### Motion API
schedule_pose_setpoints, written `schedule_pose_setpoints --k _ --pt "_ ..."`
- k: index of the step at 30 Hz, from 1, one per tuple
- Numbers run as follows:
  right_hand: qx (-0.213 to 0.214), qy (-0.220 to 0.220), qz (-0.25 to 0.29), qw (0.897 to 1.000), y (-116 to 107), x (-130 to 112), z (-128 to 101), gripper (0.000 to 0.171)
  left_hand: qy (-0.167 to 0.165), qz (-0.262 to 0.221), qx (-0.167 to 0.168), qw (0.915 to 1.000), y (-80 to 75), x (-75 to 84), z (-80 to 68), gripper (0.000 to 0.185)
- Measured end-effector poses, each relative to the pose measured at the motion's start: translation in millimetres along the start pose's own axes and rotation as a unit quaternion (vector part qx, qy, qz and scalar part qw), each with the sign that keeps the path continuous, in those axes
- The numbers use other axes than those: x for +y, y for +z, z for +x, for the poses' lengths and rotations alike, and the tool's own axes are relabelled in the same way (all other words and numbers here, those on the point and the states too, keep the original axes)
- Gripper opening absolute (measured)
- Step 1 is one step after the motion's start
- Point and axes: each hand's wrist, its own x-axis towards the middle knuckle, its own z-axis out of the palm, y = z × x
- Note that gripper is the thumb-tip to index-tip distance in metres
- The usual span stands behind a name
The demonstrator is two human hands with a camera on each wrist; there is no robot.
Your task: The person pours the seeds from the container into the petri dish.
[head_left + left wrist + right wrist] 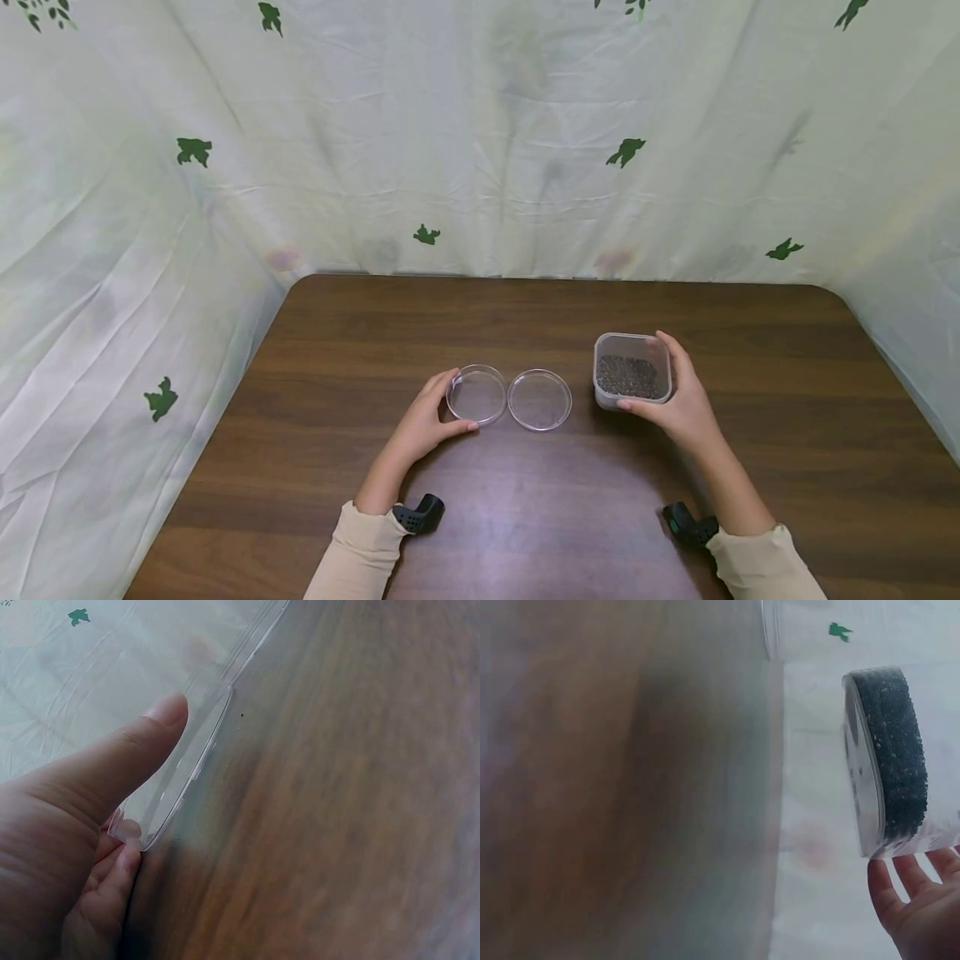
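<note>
Two clear, shallow petri dishes lie side by side near the middle of the table. My left hand [426, 423] holds the left petri dish [477, 395] by its rim, thumb at the near side and fingers at the far side. The right petri dish [540, 401] lies beside it, untouched by either hand. My right hand [688, 406] grips a clear square plastic container [632, 402] from its right side. Dark fine granules [891, 746] fill its lower part. In the right wrist view the container's underside shows, raised above the table.
The brown wooden table [337, 333] has rounded far corners. A pale curtain [465, 150] with green leaf-like shapes hangs behind it and along the sides. Black wrist cameras [422, 514] sit at both cuffs.
</note>
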Motion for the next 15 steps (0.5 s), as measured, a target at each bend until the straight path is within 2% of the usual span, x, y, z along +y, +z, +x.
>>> schedule_pose_setpoints --k 5,10,15 --pt "-0.008 -0.005 -0.012 1.000 4 -1 8 0.098 0.008 0.005 0.010 0.9999 1.6 -0.6 -0.2 0.086" --pt "-0.010 -0.029 -0.020 0.999 13 10 18 0.101 -0.007 -0.004 -0.004 1.0000 0.4 -0.3 0.1 0.088" --pt "-0.008 -0.058 -0.023 0.998 24 6 26 0.102 -0.012 0.002 -0.014 0.9998 -0.2 -1.9 0.9 0.089"
